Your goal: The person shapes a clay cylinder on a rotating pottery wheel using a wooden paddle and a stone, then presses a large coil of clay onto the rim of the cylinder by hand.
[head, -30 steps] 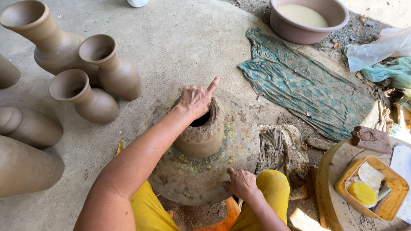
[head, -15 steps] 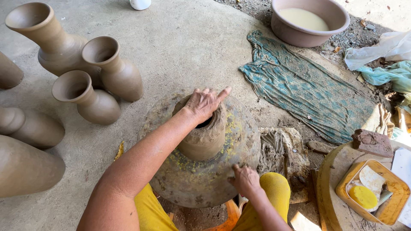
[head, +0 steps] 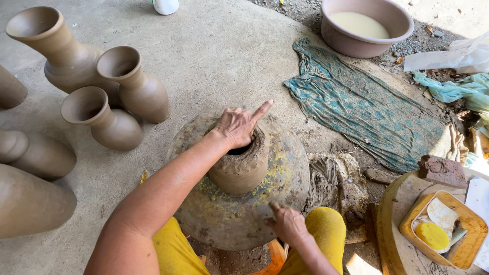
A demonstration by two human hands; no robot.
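A: Where are the hands right now?

B: The left hand (head: pixel 238 127) lies over the rim of a small wet clay neck (head: pixel 240 168) that stands in the middle of a round clay pot (head: pixel 285 183). The thumb dips into the opening, the other fingers curl over the near wall, and the forefinger points out straight toward the upper right. The right hand (head: pixel 288 224) presses its fingertips flat against the pot's near edge, open, gripping nothing.

A: Has anything changed in the last second?

B: Yes. Half a second ago the left fingers were spread flat across the far rim. A second ago the forefinger stuck out as it does now. So the hand is pinching, shifting and pinching again along the rim. The right hand has stayed at the near edge, moving only slightly. My reading is that it steadies or turns the pot while the left shapes the neck wall, which looks rough and unfinished.

A: What lies around the pot?

B: On the concrete floor (head: pixel 214 56) to the left stand and lie several finished clay vases (head: pixel 132 91), well apart from the pot. To the right is a green patterned cloth (head: pixel 361 107), and beyond it a pink basin (head: pixel 367 25) of pale liquid. At lower right, a yellow tray (head: pixel 461 254) holds scraps and a yellow disc. Beside it is a reddish lump (head: pixel 442 170). The person's yellow-clad knees (head: pixel 321 229) frame the pot.
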